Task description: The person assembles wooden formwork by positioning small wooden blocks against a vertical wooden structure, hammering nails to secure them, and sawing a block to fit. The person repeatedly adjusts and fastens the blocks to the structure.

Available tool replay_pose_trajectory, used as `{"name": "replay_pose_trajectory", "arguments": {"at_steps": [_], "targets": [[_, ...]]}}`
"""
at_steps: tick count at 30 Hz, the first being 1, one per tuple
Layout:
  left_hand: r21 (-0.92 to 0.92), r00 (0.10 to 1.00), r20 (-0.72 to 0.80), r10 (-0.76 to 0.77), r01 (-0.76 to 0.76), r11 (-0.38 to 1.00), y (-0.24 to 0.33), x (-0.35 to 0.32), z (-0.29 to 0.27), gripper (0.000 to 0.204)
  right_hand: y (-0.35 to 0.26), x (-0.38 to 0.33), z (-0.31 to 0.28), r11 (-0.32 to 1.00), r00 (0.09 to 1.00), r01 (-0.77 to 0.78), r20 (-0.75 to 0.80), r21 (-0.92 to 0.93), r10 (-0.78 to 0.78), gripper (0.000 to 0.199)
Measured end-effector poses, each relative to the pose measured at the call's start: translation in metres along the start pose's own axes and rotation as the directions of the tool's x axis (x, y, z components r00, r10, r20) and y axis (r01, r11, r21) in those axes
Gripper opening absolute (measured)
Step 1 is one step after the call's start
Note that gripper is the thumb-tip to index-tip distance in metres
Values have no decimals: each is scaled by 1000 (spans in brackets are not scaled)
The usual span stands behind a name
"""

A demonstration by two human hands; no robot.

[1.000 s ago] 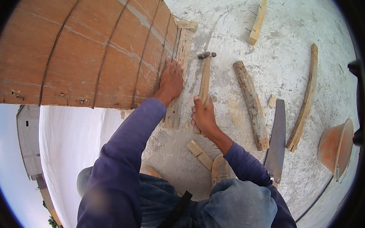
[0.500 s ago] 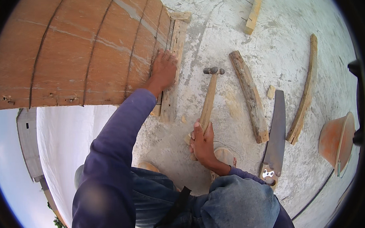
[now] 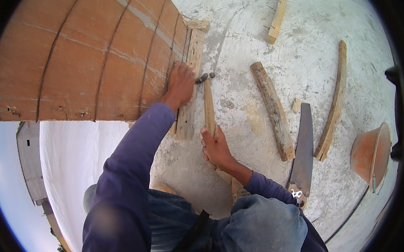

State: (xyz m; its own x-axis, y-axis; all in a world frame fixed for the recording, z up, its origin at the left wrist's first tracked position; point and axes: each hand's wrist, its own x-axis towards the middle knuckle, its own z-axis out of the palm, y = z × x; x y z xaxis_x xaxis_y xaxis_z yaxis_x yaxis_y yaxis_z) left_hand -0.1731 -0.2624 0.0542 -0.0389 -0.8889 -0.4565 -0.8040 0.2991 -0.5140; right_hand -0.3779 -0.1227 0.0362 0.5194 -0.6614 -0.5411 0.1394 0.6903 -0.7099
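My left hand [image 3: 180,83] lies over the edge of a large orange-brown panel [image 3: 86,63], its fingers stretched forward beside a wooden plank [image 3: 187,120] along that edge. No object shows in this hand; what is under the palm is hidden. Closed around a wooden handle, my right hand [image 3: 217,148] holds a hammer [image 3: 209,103] upward in view. The dark hammer head is next to the plank and the left hand; I cannot tell whether it touches the plank.
On the rough pale floor to the right lie a round branch [image 3: 273,111], a hand saw [image 3: 302,148], a curved wood piece [image 3: 334,106] and a small wood chip [image 3: 296,105]. Farther off is a short timber with nails [image 3: 277,19]. An orange bucket [image 3: 367,152] stands at far right.
The hammer has swung left, its head coming from over the floor to beside the plank. My right hand has moved slightly up and left. My left hand stays on the panel edge.
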Motion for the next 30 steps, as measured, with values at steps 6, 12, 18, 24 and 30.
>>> {"name": "replay_pose_trajectory", "arguments": {"at_steps": [6,12,18,24,30], "targets": [[-27,1000,19,-10,11,1000,0,0,1,108,3,12,-5,994,999,29,-24,-107,-32,31],[-69,1000,3,-21,21,997,2,1,2,103,-26,26,-25,850,928,305,-68,-430,-367,29],[-79,999,40,-28,31,996,8,5,8,89,-71,41,-37,518,645,611,-3,-598,-764,36],[-40,999,-34,-36,35,999,10,5,10,60,-56,74,-30,541,810,419,30,-730,-586,22],[-30,997,-60,-52,50,998,13,7,14,56,-87,52,-26,573,765,507,29,-644,-644,29]]}}
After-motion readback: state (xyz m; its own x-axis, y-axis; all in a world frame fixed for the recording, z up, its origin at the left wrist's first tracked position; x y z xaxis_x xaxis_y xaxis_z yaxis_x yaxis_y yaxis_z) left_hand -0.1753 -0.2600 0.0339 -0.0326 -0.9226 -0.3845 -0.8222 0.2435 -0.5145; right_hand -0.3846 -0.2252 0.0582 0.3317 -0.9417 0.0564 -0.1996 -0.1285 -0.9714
